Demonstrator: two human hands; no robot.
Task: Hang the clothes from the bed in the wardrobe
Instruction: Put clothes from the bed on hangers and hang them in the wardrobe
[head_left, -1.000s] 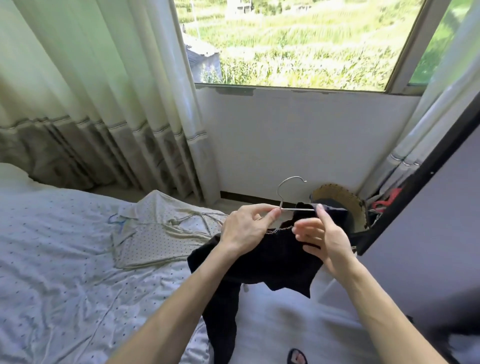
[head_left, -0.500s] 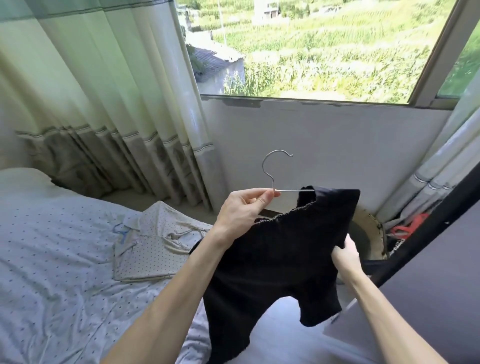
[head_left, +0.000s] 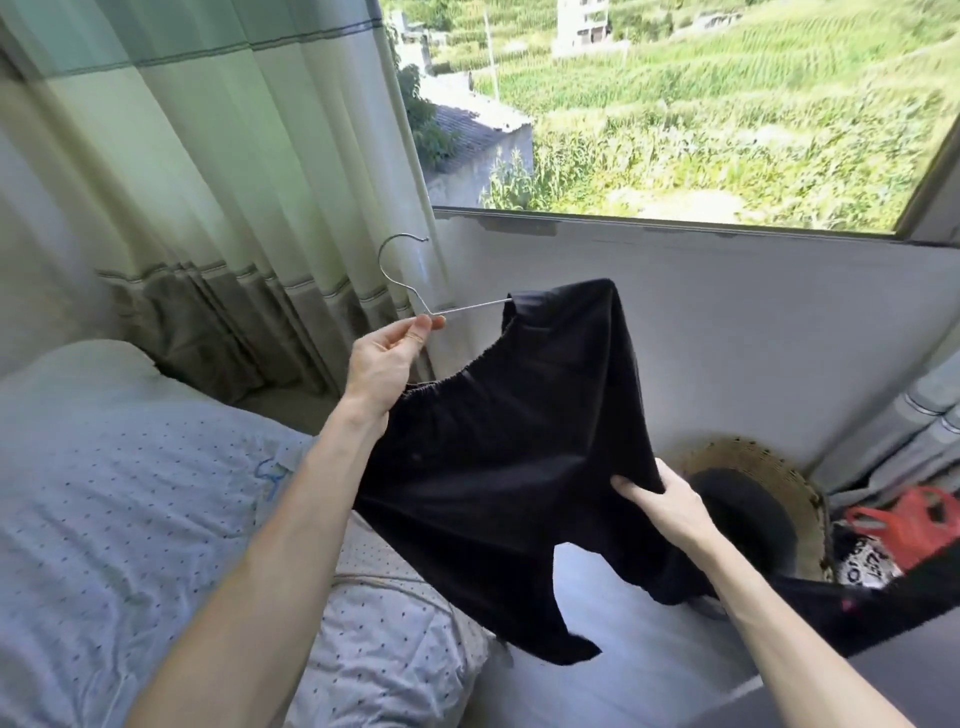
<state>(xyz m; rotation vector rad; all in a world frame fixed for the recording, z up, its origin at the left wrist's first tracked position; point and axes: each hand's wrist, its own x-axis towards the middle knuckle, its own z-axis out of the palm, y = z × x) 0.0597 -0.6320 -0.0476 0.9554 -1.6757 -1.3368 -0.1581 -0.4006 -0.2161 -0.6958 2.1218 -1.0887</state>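
Above blue dotted bed (head_left: 130, 493), left hand (head_left: 387, 358) fingers (head_left: 422, 328) pinching thin silver wire hanger (head_left: 410, 291), lifting it higher; right hand (head_left: 670, 509), now off hanger, gripping black fabric garment (head_left: 519, 467) low down. Garment hanging half-threaded; wardrobe trip nearing.

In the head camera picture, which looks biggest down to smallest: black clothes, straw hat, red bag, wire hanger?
1. Black clothes, biggest by far.
2. Straw hat, partly hidden.
3. Red bag and the bare part of the wire hanger look about alike; the bag is partly hidden, so no ranking.
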